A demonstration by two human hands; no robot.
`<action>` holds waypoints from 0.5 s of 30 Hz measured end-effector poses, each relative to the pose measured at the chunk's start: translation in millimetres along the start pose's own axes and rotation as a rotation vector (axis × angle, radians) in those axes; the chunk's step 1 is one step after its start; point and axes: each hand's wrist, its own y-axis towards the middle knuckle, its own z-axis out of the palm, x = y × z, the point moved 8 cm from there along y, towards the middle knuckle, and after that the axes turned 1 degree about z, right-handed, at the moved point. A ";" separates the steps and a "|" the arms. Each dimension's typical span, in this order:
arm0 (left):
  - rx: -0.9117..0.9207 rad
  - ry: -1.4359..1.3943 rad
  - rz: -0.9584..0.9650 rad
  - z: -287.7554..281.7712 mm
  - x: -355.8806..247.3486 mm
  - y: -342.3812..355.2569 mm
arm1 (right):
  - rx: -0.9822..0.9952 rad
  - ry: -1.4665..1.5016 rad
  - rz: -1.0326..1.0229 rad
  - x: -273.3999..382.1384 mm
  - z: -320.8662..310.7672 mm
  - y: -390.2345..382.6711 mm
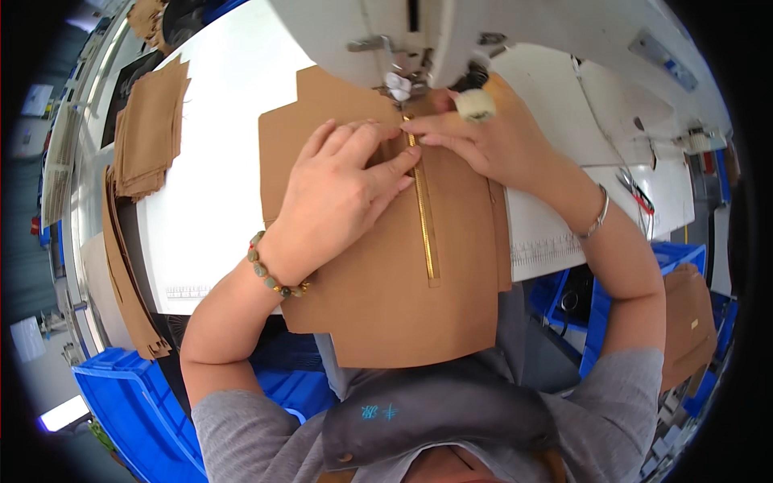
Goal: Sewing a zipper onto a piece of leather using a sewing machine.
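Observation:
A brown fabric panel (370, 322) with notched corners lies on the sewing machine's bed, its near end hanging over the front edge. A gold-toothed zipper (423, 213) runs down a slot in its middle, its far end just under the needle area (400, 103). My left hand (342, 181) rests flat on the panel, fingers spread, its thumb and index fingertips beside the zipper. My right hand (491, 141) lies on the other side, thumb and forefinger stretched out to the zipper near the presser foot; its other fingers are partly hidden behind a cream-coloured roller (475, 105).
The white sewing machine head (378, 32) stands over the far side. Stacked brown pieces (150, 133) lie at the left, with more brown strips (125, 266) nearer. Red-handled snips (636, 191) lie right. Blue crates (133, 394) stand below the table, and brown panels (687, 322) are at the right.

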 end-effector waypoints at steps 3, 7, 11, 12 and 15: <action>-0.013 -0.018 -0.002 -1.6 -0.5 3.0 | 0.036 0.057 0.036 -9.3 2.5 -1.8; -0.008 0.004 -0.018 -2.0 -0.9 3.4 | 0.005 0.053 -0.046 0.0 0.3 -3.2; -0.032 0.004 -0.011 -0.9 0.0 1.4 | -0.009 -0.045 -0.103 17.9 -5.5 -9.7; -0.035 0.011 -0.018 -0.3 0.5 0.0 | -0.009 -0.041 -0.113 21.9 -7.3 -11.4; -0.026 0.067 -0.008 2.3 -1.1 -4.1 | 0.031 -0.070 -0.091 26.6 -9.1 -14.2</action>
